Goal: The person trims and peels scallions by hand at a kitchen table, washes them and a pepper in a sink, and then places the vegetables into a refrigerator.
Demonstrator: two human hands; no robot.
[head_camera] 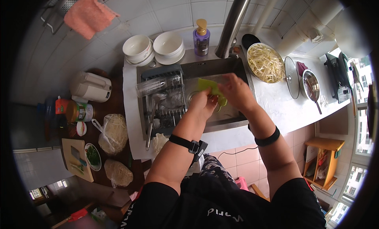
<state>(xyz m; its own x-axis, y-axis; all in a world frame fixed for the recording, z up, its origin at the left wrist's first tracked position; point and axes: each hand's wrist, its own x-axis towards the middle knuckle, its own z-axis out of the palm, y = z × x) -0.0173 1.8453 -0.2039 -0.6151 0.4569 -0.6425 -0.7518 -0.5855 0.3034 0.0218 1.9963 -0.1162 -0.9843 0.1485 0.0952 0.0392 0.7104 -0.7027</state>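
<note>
Over the stainless steel sink (226, 122) both hands are at a green cloth or sponge (207, 84). My left hand (204, 103) grips its lower part. My right hand (237, 91) is blurred and lies at the cloth's right side, fingers bent; whether it grips the cloth is hard to tell. To the left of the hands, a dark dish rack (162, 70) sits in the sink with a clear glass or plastic vessel (152, 86) and a long-handled metal utensil (151, 128). The faucet (234, 25) rises behind the sink.
White bowls (168, 44) and a purple pump bottle (201, 41) line the back edge. Bean sprouts fill a bowl (265, 62) at right, beside a glass lid (292, 78) and a metal bowl (311, 85). Left, a cutting board (74, 144) holds a cleaver (76, 153), near bagged food (114, 134).
</note>
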